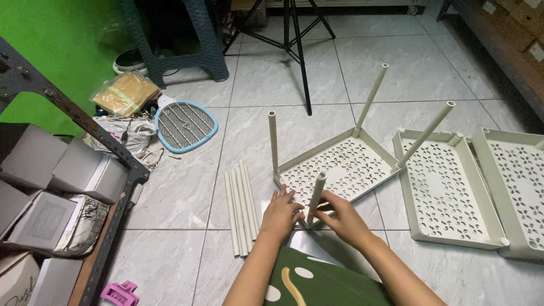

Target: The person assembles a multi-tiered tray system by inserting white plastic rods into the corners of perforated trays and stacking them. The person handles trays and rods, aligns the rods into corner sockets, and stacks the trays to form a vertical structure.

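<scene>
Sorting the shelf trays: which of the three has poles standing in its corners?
The leftmost perforated tray, by both hands; four poles stand in it. The two trays right of it hold none.

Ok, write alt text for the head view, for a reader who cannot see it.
Both hands, left hand and right hand, grip the nearest pole at a corner of a cream perforated tray on the tiled floor; three more poles stand in its other corners. A bundle of spare poles lies to its left and two more trays to its right.
</scene>
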